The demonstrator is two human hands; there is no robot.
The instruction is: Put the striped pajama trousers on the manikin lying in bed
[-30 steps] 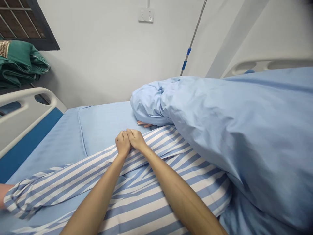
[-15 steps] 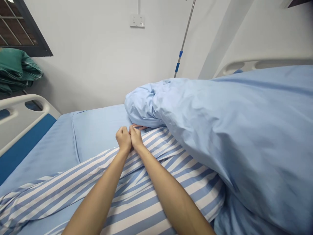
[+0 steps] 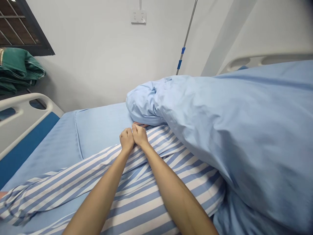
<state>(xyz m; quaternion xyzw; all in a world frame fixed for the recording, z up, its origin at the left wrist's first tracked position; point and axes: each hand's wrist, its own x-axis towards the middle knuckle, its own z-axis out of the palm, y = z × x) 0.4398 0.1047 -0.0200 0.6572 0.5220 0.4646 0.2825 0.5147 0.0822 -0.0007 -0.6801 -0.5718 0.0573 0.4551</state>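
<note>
- L hand [image 3: 126, 140] & R hand [image 3: 140, 135]: fingertips curled out of sight, can't tell if they pinch the striped gown [image 3: 146, 199]
- third hand's fingers [image 3: 141, 124]: only tips show, rest is under the blue quilt [image 3: 220, 130], can't tell whose
- bare arm [image 3: 2, 194] at L edge: cut off by frame, just a sliver beyond the gown's cuff
- quilt: runs off R & bottom edges
- green folded cloth [image 3: 17, 70]: cut off by L edge, pattern on its corner too small to read
- window grille [image 3: 19, 26]: cut off top L
- IV pole [image 3: 187, 36]: top cut off by frame
- far bed rail [image 3: 266, 60]: mostly behind quilt
</note>
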